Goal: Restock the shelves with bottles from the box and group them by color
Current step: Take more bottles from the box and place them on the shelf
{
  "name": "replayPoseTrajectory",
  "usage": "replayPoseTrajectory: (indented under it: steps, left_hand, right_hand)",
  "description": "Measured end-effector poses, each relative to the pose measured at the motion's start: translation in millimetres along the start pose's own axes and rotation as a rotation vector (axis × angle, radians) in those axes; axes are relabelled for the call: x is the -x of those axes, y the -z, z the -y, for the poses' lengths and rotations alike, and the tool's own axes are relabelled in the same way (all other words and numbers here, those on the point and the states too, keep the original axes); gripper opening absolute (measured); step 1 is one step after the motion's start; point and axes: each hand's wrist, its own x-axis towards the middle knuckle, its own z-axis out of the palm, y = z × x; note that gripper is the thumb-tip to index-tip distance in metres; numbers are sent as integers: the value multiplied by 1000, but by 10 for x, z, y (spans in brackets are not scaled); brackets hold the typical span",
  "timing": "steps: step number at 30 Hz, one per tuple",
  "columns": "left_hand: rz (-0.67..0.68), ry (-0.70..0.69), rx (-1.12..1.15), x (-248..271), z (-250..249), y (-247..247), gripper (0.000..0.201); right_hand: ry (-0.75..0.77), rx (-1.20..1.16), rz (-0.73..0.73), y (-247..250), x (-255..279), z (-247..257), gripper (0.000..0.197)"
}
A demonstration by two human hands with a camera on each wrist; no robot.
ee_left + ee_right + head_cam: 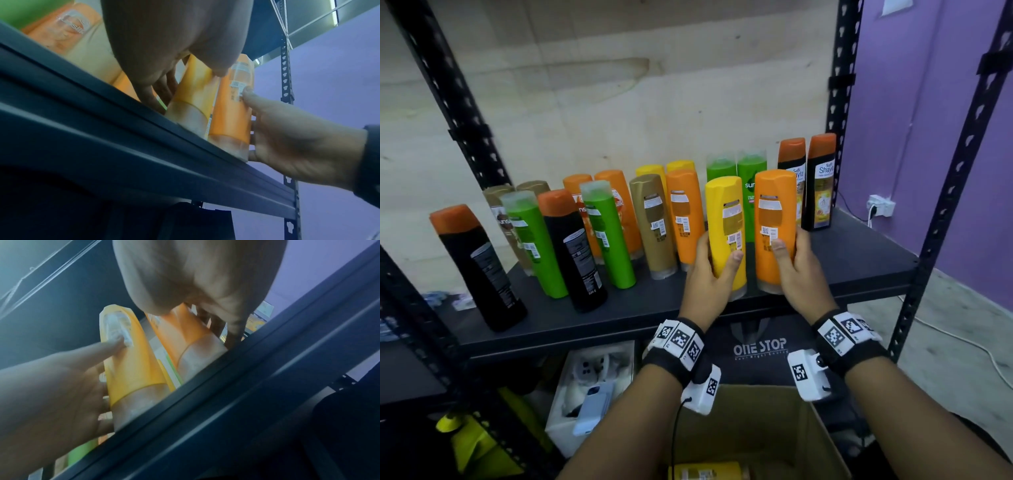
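Note:
My left hand (714, 270) grips a yellow bottle (726, 219) that stands cap-down near the front edge of the dark shelf (859, 260). Beside it, my right hand (792, 263) grips an orange bottle (774, 246), also cap-down on the shelf. The left wrist view shows the yellow bottle (193, 91) and the orange bottle (232, 113) side by side, the right thumb on the orange one's label. In the right wrist view the left thumb presses the yellow bottle (131, 363), with the orange bottle (185, 332) behind it. The cardboard box (756, 431) sits below, a yellow bottle (705, 472) in it.
Mixed bottles crowd the shelf: black with orange caps (479, 270), green (609, 236), gold (654, 226), orange (683, 219), green (751, 192) at the back, dark ones (820, 185) at the right. Black uprights (840, 102) frame it. A white bin (592, 394) sits below.

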Motion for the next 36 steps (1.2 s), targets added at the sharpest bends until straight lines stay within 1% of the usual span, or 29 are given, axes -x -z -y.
replayPoseTrajectory:
  steps: [5, 13, 21, 27, 32, 36]
  left_hand:
    - [93, 60, -159, 81, 76, 149, 60]
    - [139, 126, -331, 113, -68, 155, 62]
    - [190, 221, -493, -4, -261, 119, 54]
    - [183, 236, -548, -119, -283, 20, 50]
    - [182, 271, -590, -284, -284, -70, 50]
    - [196, 330, -611, -453, -285, -141, 54]
  right_hand:
    - [12, 88, 66, 126, 48, 11, 54]
    - [-64, 247, 213, 229, 44, 120, 65]
    - [-188, 385, 274, 239, -25, 198, 59]
    - [-241, 424, 251, 153, -139, 173, 53]
    - [-246, 395, 201, -20, -245, 146, 57]
    - [-285, 410, 215, -90, -405, 160, 60]
